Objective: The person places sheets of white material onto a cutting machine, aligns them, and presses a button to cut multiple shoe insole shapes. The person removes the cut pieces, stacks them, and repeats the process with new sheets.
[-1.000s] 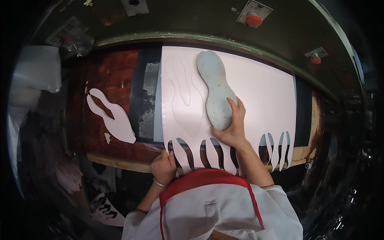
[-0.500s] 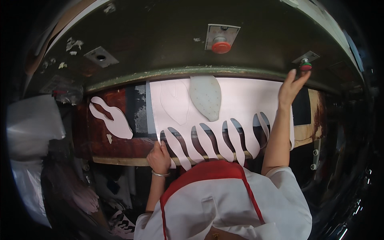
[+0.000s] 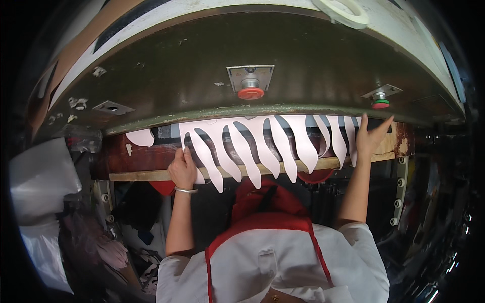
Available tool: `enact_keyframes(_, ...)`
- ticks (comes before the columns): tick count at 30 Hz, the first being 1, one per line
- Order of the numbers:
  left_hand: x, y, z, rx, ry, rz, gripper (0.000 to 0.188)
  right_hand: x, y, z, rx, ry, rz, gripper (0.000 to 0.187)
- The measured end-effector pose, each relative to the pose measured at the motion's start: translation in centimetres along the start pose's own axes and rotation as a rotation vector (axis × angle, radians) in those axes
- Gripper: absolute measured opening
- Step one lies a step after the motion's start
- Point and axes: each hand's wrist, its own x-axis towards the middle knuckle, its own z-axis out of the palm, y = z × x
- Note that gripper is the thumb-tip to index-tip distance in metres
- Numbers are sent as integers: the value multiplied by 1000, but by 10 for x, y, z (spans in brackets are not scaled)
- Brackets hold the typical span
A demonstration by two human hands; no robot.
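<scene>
Starting far left, leave the loose pink cutout [image 3: 140, 137] lying on the desk [image 3: 121, 156], and keep the left hand [image 3: 183, 166] just so, thumb and fingers pinched on the pink sheet [image 3: 304, 151] at its left edge, best held taut and in front of the green overhang [image 3: 202, 55]. Through the middle, find that sheet on the desk, partly hidden beneath the overhang, wavy strips drooping past the front edge; better kept smooth. Over right, see the right hand [image 3: 373, 140] spread wide, gripping nothing, just below the green-and-red button [image 3: 381, 104], ideally pressed cleanly.
</scene>
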Motion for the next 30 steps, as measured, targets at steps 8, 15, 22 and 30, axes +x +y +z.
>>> enact_keyframes(8, -6, 2, 1, -209, 38, -87, 30, -42, 90, -2, 524, -378, 514, 37)
enact_keyframes(15, -54, -11, -13, -250, -12, -20, 29, -72, 61, -63, 402, -132, 472, 22)
enact_keyframes(22, -110, -30, -25, -41, -163, -73, 28, -121, -176, -18, 701, -610, -282, 96)
enact_keyframes(30, -196, -61, -26, 28, -56, -42, 17, -186, -192, -78, 977, -753, -17, 100)
